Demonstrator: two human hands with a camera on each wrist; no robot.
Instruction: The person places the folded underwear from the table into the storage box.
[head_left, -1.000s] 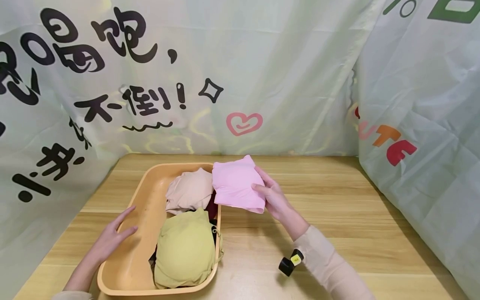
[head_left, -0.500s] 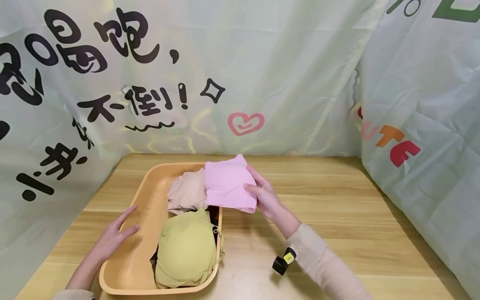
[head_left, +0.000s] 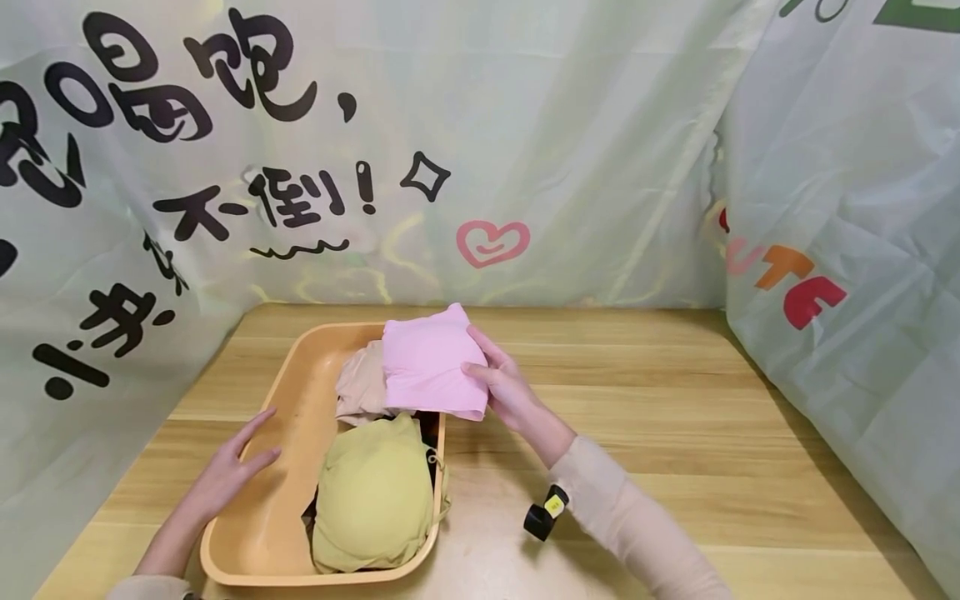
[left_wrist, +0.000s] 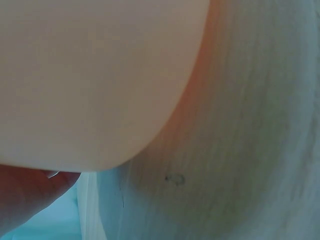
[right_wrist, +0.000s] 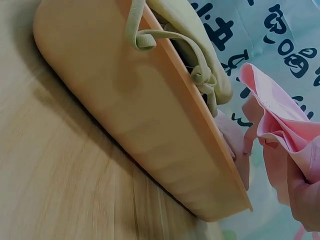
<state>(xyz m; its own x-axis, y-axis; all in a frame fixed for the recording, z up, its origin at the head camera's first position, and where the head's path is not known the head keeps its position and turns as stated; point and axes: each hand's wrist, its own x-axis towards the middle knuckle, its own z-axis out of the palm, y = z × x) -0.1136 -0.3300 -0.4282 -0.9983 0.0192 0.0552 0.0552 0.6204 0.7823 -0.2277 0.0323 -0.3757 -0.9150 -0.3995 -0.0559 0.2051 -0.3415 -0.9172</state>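
My right hand point(head_left: 513, 392) pinches a folded pink garment point(head_left: 431, 362) by its right edge, thumb on the upper side. The garment hangs over the far right part of an orange plastic bin point(head_left: 281, 492). In the right wrist view, the pink garment point(right_wrist: 280, 112) shows loose folded layers beyond the bin's rim. My left hand point(head_left: 217, 483) rests at the bin's left rim with fingers extended and thumb over the inside. Inside the bin lie a yellow-green bra point(head_left: 375, 496) with a strap over the rim, and a beige-pink garment point(head_left: 360, 383), partly hidden behind the pink one.
The bin stands on a wood-grain table point(head_left: 637, 400). Dark cloth point(head_left: 429, 429) shows along the bin's right inner side. A printed curtain point(head_left: 585, 167) closes off the back and both sides. A black wrist device point(head_left: 546, 512) sits at my right cuff.
My right hand has moved left with the pink garment, which now covers more of the beige-pink one and the bin's far right rim. The left hand stays at the left rim.
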